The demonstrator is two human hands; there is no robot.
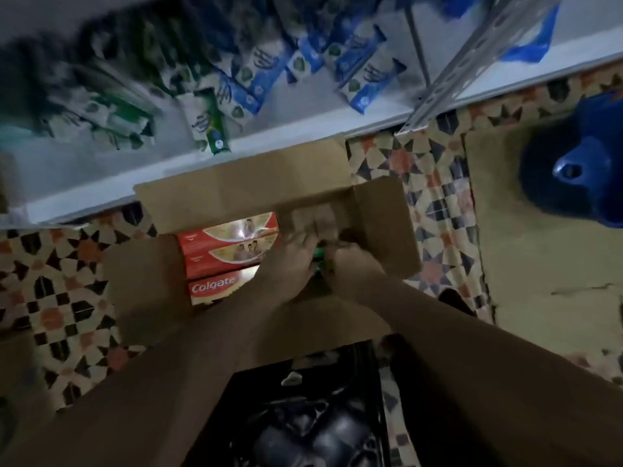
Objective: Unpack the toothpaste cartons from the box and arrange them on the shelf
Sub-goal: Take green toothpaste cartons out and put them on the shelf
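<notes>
— Reaching down into the cardboard box (256, 190), both together: left hand (292, 261) and right hand (354, 264) closed around something green (318, 259) between them, at about the middle of the opening.

— Clamped for certain?

— Looks so; motion blur hides the fingers, so can't swear to either grip, nor to what the green thing is.

— And the red toothpaste cartons (229, 251)?

— Still packed at nine o'clock from the hands, just beside the left one. Stacked flat, long axes running three-to-nine across the box. Left hand clearly nearer; probably the one to take the next.

— Destination?

— White shelf (101, 187) at twelve o'clock, just beyond the far flap. Already holding green and blue cartons (246, 82), lying mostly twelve-to-six, loosely scattered.

— Anything else around?

— Patterned tile floor (60, 298) on both sides, blue plastic object (573, 170) at two o'clock, dark crate (303, 416) at six.
</notes>
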